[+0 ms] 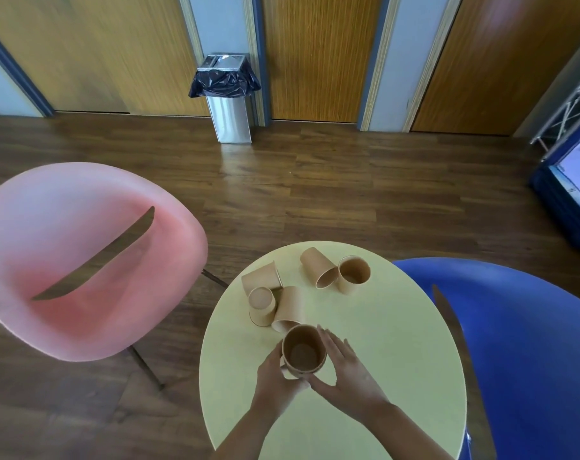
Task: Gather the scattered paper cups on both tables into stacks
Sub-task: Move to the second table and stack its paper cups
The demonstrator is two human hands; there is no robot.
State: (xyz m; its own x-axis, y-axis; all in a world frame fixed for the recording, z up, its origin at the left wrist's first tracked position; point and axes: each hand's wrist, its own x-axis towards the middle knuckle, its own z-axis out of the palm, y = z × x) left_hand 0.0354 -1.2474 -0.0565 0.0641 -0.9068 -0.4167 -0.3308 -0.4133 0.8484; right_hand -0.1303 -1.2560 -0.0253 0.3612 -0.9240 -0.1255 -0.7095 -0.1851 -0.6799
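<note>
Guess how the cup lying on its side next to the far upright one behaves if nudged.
The tipped cup lies on its tapered wall, so it would likely roll in a curve, not straight. It looks like thin paper and empty: probably light, easily dented. Its rim sits against the upright cup, which may block it or get knocked.

Two bare forearms reach in from the lower edge, ending in the left hand (pixel 275 376) and right hand (pixel 348 376). No sleeves, rings, watch or gloves show on them.
</note>
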